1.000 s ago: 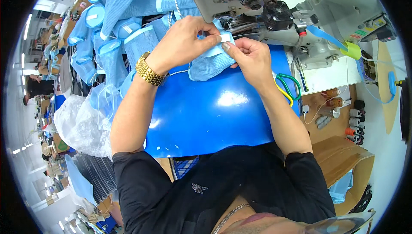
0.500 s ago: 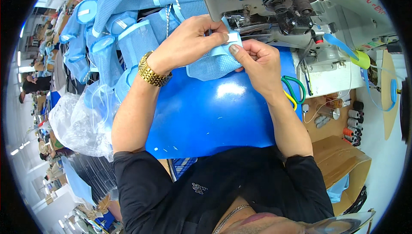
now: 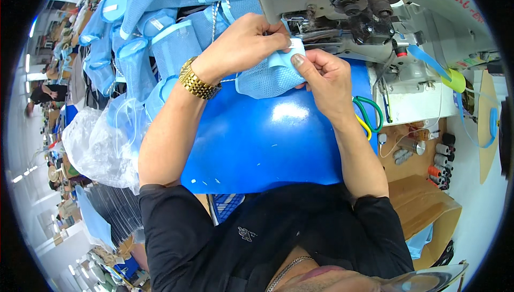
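Observation:
A light-blue mesh bag [image 3: 267, 82] hangs between my hands, in front of the sewing machine [image 3: 369, 24]. My left hand [image 3: 247, 45] pinches the upper edge of its solid blue fabric, thumb and fingers closed by a small white label [image 3: 295, 44]. My right hand [image 3: 327, 80] grips the same fabric from the right side, with the thumb on top and the other fingers curled beneath. The left fingertips partly cover the label. Folds hide the back of the bag. A gold watch [image 3: 196, 80] is on my left wrist.
Several more blue mesh bags [image 3: 176, 51] are heaped at the far left, above clear plastic wrapping [image 3: 96, 147]. Green-and-yellow scissors [image 3: 369, 112] lie right of the blue work surface [image 3: 257, 158]. Thread spools [image 3: 441, 158] and a cardboard box [image 3: 423, 206] are at the right.
My left thumb has shifted over the white label, which shows less now. Both hands keep hold of the bag, close to where they were.

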A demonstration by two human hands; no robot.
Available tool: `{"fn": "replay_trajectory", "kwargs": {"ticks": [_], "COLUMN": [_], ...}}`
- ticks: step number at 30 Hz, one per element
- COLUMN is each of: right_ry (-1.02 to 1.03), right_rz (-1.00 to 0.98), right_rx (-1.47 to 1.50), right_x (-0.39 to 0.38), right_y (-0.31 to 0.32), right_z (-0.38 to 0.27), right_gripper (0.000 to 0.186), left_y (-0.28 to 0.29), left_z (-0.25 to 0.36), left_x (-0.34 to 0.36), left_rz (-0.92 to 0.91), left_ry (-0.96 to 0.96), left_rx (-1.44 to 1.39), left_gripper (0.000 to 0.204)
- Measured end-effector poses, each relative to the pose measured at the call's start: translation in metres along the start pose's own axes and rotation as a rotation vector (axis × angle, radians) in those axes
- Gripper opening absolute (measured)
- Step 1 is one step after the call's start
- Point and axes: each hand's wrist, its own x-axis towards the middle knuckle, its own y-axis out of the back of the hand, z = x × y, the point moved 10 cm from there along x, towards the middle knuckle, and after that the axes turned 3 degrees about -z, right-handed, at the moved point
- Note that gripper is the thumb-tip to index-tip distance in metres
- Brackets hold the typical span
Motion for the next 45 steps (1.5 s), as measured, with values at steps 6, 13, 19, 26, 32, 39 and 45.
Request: {"fn": "replay_trajectory", "kwargs": {"ticks": [6,13,19,26,32,39,45], "right_ry": [-0.003,0.007,0.017,0.042,0.013,0.0,0.001], "right_rz": [0.007,0.0,0.002,0.022,0.02,0.058,0.053], "right_rx": [-0.007,0.021,-0.036,0.004,-0.033,-0.152,-0.211], "right_x": [-0.002,-0.002,-0.001,0.004,0.006,0.008,0.007], "right_y": [0.002,0.001,0.001,0.002,0.004,0.008,0.009], "right_z": [0.002,0.001,0.0,-0.006,-0.011,-0.019,-0.023], "right_gripper": [0.02,0.021,0.021,0.024,0.024,0.027,0.026], "left_y": [0.001,0.001,0.001,0.004,0.005,0.011,0.033], "left_z": [0.007,0.004,0.002,-0.003,-0.002,-0.009,0.013], "left_x": [-0.002,-0.002,-0.001,0.003,0.0,0.005,-0.02], "left_rz": [0.044,0.073,0.098,0.113,0.157,0.197,0.386], "left_ry": [0.007,0.015,0.023,0.032,0.01,0.055,-0.044], "left_rx": [-0.066,-0.066,-0.062,-0.115,-0.195,-0.122,0.03], "left_gripper": [0.028,0.028,0.027,0.025,0.025,0.027,0.028]}}
